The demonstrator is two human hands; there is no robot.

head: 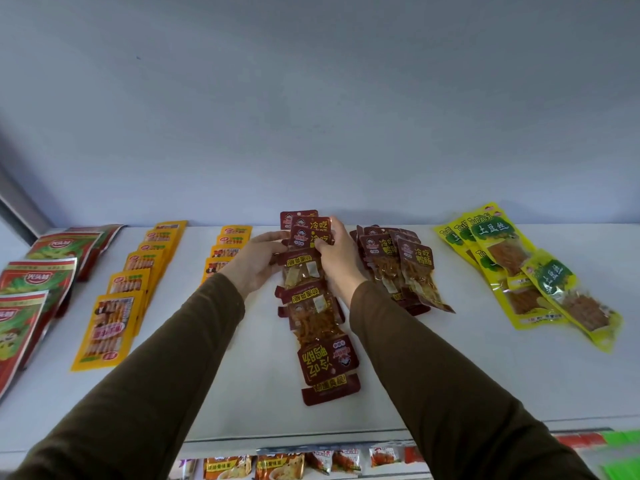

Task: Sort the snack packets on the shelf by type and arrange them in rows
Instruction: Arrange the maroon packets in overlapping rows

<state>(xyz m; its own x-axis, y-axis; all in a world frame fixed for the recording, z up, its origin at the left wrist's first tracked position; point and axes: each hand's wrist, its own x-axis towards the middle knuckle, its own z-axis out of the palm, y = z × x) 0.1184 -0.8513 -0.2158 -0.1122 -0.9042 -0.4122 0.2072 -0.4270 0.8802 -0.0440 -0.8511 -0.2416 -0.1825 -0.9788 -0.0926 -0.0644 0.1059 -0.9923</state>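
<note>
Head view, frame centre: left hand (254, 261) and right hand (337, 256) pinch the dark red packets (306, 233); best squared against the row (317, 320) below before release.

a plain pale blue-grey wall (311, 98) rises behind the white shelf (450, 375). light is soft and even. a lower shelf (616, 455) shows beneath the front edge.

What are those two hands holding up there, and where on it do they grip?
Both hands hold a small stack of dark red snack packets: the left hand grips its left edge, the right hand its right edge, near the packets' tops.
</note>
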